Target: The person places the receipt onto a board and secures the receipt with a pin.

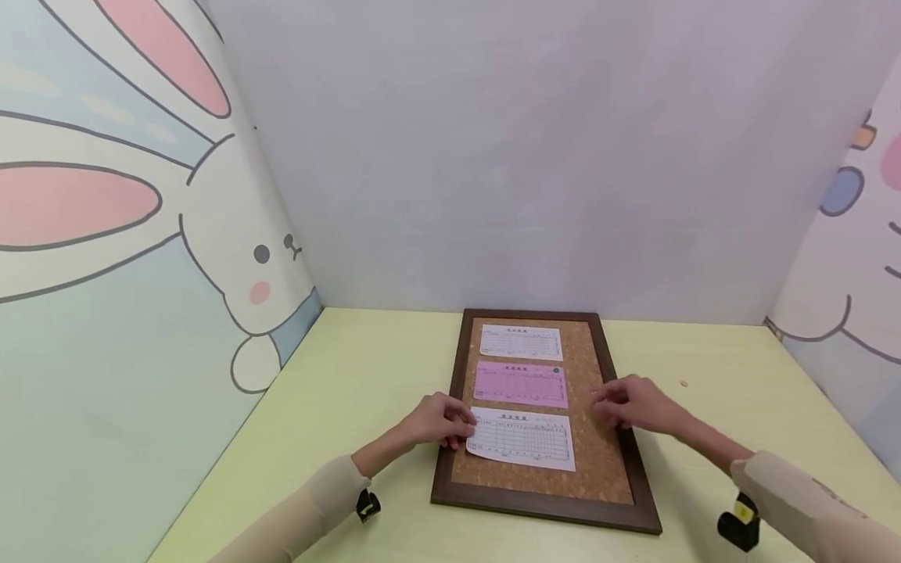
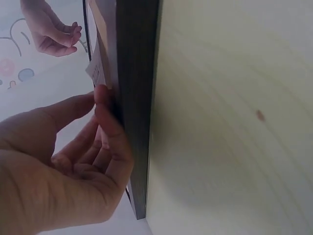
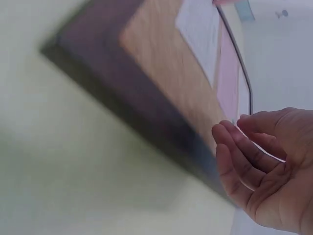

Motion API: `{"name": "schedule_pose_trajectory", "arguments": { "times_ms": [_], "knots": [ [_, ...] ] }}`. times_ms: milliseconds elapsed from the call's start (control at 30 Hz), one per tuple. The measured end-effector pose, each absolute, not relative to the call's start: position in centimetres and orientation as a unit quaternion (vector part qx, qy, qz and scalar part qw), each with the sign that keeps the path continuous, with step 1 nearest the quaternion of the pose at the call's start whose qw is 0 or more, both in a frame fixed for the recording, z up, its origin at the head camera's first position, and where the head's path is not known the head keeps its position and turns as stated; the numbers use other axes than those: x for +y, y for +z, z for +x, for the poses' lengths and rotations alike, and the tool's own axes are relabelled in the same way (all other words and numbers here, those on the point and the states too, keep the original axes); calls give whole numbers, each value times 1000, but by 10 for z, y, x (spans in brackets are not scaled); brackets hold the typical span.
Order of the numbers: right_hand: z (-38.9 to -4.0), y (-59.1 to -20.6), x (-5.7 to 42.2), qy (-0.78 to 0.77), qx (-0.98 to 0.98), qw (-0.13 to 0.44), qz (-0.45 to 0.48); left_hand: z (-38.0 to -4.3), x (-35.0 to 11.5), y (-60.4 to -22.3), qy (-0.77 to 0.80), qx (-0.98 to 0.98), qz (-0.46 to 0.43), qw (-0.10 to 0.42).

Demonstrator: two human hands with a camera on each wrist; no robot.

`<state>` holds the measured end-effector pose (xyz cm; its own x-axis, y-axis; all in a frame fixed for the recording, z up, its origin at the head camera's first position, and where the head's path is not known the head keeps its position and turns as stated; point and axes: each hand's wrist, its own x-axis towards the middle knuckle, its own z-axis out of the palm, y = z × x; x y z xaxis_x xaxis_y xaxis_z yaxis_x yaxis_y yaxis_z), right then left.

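Observation:
A cork board (image 1: pixel 542 486) in a dark brown frame lies flat on the table. Three printed form slips are on it in a column: a white slip (image 1: pixel 521 342) at the top, a pink slip (image 1: pixel 521 383) in the middle and a lower white slip (image 1: pixel 521 438). My left hand (image 1: pixel 439 420) pinches the left edge of the lower white slip between thumb and index finger. Right of the slips, my right hand (image 1: pixel 633 403) is over the board's right side, fingers bent and thumb near the index fingertip. Whether they hold something tiny cannot be seen.
The pale yellow table (image 1: pixel 366 360) surrounds the board, with a small brownish spot (image 1: pixel 683 384) to its right. A plain wall (image 1: pixel 535 172) stands behind. Side panels bear cartoon drawings, a rabbit (image 1: pixel 232 234) on the left one.

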<state>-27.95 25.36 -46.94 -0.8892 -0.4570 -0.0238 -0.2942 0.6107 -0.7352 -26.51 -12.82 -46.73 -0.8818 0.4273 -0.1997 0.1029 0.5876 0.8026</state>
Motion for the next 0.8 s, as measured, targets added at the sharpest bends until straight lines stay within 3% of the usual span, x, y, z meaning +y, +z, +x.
{"name": "schedule_pose_trajectory", "arguments": {
  "times_ms": [167, 333, 800],
  "knots": [
    [-291, -474, 302, -322, 926, 10, -199, -266, -128, -469, 406, 877, 170, 190],
    [-292, -488, 337, -279, 946, -44, -159, -266, -128, -468, 392, 879, 198, 185],
    [-306, -495, 394, -274, 956, -35, -94, -268, -129, -466, 374, 882, 220, 184]
  ]
}}
